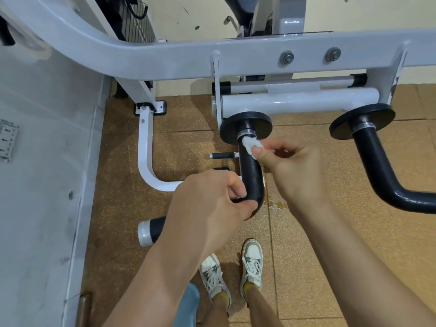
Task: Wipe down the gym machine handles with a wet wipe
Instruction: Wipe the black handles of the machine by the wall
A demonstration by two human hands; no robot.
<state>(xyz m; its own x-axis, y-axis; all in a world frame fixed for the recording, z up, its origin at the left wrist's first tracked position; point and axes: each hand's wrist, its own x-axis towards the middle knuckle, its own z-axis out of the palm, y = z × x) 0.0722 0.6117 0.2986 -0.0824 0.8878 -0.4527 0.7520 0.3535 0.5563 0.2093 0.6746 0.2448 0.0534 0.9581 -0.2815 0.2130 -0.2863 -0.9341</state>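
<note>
A black curved machine handle [250,175] hangs from a black disc [245,126] under the white frame and ends in a silver cap [144,233] at the lower left. My left hand [207,211] grips this handle at its bend. My right hand [292,168] pinches a small white wet wipe [250,144] and holds it against the top of the handle, just below the disc. A second black handle [377,166] hangs from its own disc at the right, with no hand on it.
The white machine frame [165,57] crosses the top of the view, and a white floor bracket [146,156] curves below it. A grey wall panel [42,161] fills the left. My shoes [251,263] stand on the brown tiled floor [354,267], where a small wet patch shows.
</note>
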